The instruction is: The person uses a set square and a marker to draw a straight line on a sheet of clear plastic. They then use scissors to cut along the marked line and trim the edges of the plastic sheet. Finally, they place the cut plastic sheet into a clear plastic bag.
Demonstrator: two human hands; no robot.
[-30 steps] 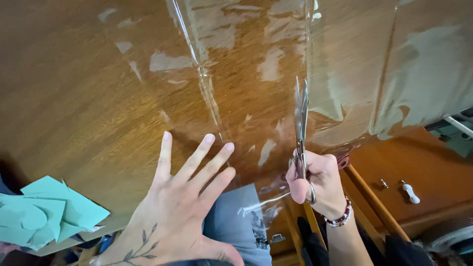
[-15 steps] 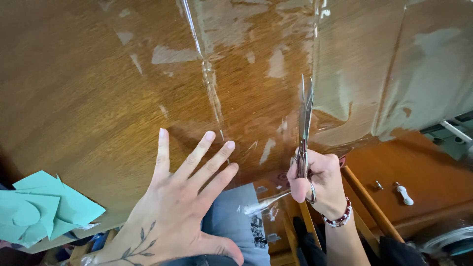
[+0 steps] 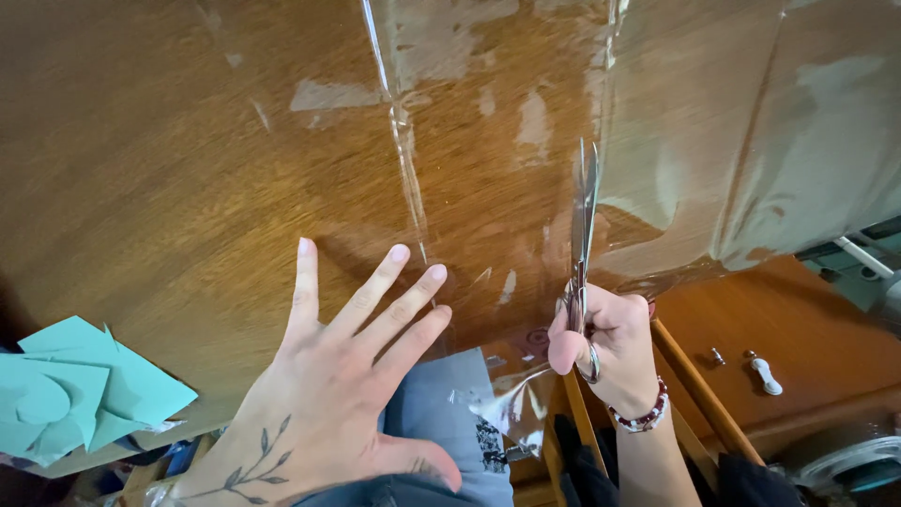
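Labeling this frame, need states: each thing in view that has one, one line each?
left hand: flat, fingers spread, pressing the clear plastic sheet on the table
right hand: gripping the scissors
scissors: blades nearly closed, pointing away, in the sheet
clear plastic sheet: spread over the wooden table, wrinkled, partly cut
teal paper pieces: cut, piled at table edge

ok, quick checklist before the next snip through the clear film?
1. Left hand flat on the clear plastic film, fingers spread: ok.
2. Left fingers apart from the scissors: ok.
3. Right hand gripping scissor handles: ok.
4. Blades nearly closed, pointing away from the body: ok.
5. Film smooth ahead of the blades: not ok, a crease runs up the wooden table.
6. Cut line marked: cannot tell.
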